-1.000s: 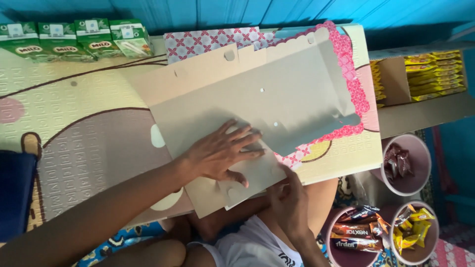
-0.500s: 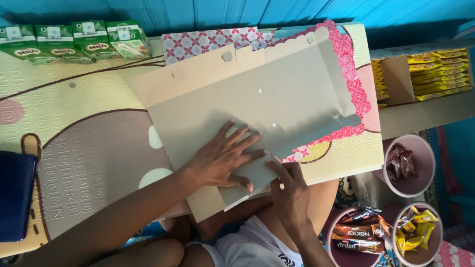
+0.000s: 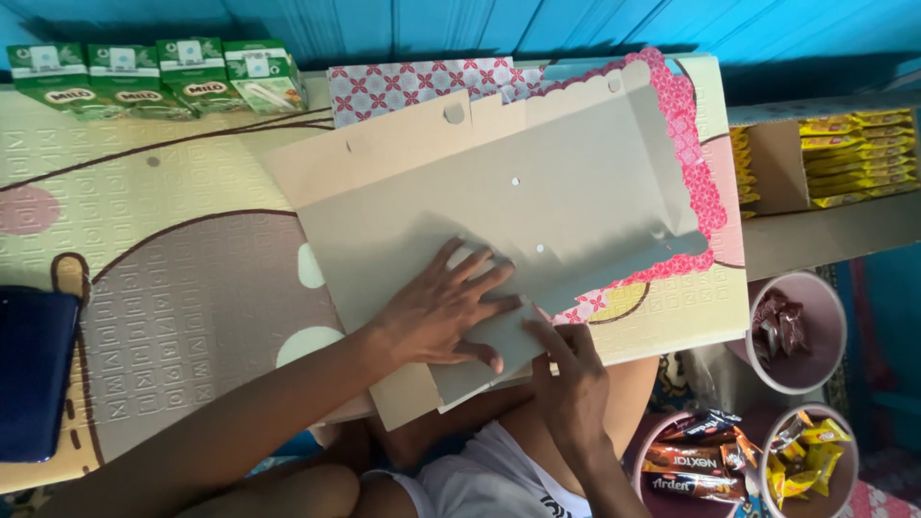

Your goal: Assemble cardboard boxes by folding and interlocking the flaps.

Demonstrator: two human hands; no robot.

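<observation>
Embossed mat (image 3: 163, 249), flat grey cardboard (image 3: 537, 201)

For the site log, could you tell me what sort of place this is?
Probably a home floor used for packing snack boxes: a patterned foam play mat, green drink cartons by a blue wall, bowls of wrapped sweets.

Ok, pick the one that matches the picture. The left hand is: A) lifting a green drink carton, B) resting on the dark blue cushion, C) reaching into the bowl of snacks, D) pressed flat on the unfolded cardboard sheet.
D: the left hand lies palm down with fingers spread on the grey cardboard sheet, while the right hand touches the sheet's near edge; the green drink cartons stand untouched at the far edge of the mat.
</observation>
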